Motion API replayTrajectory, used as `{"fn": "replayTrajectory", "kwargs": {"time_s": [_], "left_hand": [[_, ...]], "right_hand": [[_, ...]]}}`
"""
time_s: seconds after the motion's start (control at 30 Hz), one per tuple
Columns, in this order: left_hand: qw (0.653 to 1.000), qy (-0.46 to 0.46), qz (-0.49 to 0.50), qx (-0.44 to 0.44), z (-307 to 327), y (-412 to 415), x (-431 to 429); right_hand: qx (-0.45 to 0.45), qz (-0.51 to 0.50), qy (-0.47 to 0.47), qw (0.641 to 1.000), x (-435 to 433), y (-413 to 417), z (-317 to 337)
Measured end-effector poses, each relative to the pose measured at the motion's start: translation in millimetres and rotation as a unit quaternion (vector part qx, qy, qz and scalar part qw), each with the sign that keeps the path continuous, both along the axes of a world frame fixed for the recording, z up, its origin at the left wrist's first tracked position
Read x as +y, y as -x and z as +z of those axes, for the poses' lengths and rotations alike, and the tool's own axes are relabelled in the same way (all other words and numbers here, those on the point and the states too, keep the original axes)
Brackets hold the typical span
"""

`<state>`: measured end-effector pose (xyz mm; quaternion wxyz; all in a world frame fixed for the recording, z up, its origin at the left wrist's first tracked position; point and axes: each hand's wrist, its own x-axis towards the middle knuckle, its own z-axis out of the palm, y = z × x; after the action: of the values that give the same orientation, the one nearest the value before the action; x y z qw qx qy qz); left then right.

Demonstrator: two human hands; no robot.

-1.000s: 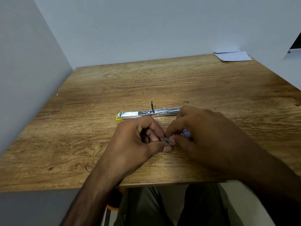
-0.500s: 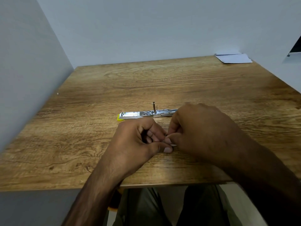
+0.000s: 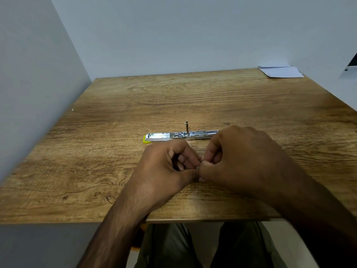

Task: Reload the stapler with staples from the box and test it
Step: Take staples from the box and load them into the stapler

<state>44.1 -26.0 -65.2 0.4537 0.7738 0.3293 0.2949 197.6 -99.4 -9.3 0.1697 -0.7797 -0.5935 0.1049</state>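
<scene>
Legs: the person's knees in dark trousers (image 3: 173, 246) show below the near edge of the table.
Table: wooden top (image 3: 96, 171), grain running left to right, walled by pale panels at left and back.
Left hand: left hand (image 3: 168, 171) rests on the table near the front edge, fingers curled in, thumb and forefinger pinched together at the meeting point with the other hand.
Right hand: right hand (image 3: 241, 161) sits just beside it, knuckles up, fingertips pressed to the left hand's.
Between the hands: a small metal piece (image 3: 201, 161) glints where the fingertips meet — too small to tell what it is or which hand grips it.
Stapler: stapler (image 3: 173, 136) lies open and flat just beyond the hands, chrome channel up, yellow base showing at its left end, a short pin standing upright mid-length; its right end is hidden behind the right hand.
Far corner: white paper (image 3: 280, 72) lies at the back right — well apart from everything else.
</scene>
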Motion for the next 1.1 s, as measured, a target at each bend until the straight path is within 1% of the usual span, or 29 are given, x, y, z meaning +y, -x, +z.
{"fn": "replayTrajectory", "kwargs": {"time_s": [0.1,0.27,0.4,0.53,0.63,0.73,0.8,0.83,0.87,0.9,0.97,1.03,1.1], "left_hand": [[1.0,-0.001,0.003,-0.003,0,0,0],[1.0,-0.009,0.006,-0.002,1,1,-2],[1.0,-0.017,-0.004,0.003,2,2,-3],[1.0,-0.027,-0.008,0.004,4,1,-4],[0.999,-0.037,-0.005,0.007,4,2,-4],[0.999,-0.052,-0.006,0.012,3,2,-4],[0.999,-0.038,-0.005,0.005,3,2,-4],[1.0,-0.026,-0.005,0.0,3,2,-4],[1.0,-0.015,-0.005,-0.004,3,2,-4],[1.0,-0.009,-0.006,-0.004,2,1,-4],[1.0,-0.012,-0.007,0.003,2,1,-4],[1.0,-0.021,-0.006,0.009,1,1,-4],[0.999,-0.031,-0.003,0.012,1,1,-4]], "right_hand": [[0.008,0.004,-0.005,1.0,0,-2,0],[0.015,0.049,0.002,0.999,-4,-6,-2],[0.025,0.076,-0.019,0.997,-7,-11,-3],[0.065,0.102,-0.021,0.992,-10,-16,-2],[0.103,0.107,-0.04,0.988,-11,-17,-3],[0.099,0.107,-0.055,0.988,-11,-14,-9],[0.11,0.103,-0.074,0.986,-10,-15,-11],[0.127,0.099,-0.085,0.983,-9,-17,-11],[0.162,0.091,-0.097,0.978,-9,-20,-9],[0.218,0.079,-0.106,0.967,-9,-25,-6],[0.343,0.055,-0.116,0.931,-11,-37,-1],[0.414,0.044,-0.098,0.904,-13,-48,2],[0.463,0.049,-0.058,0.883,-14,-52,-1]]}}
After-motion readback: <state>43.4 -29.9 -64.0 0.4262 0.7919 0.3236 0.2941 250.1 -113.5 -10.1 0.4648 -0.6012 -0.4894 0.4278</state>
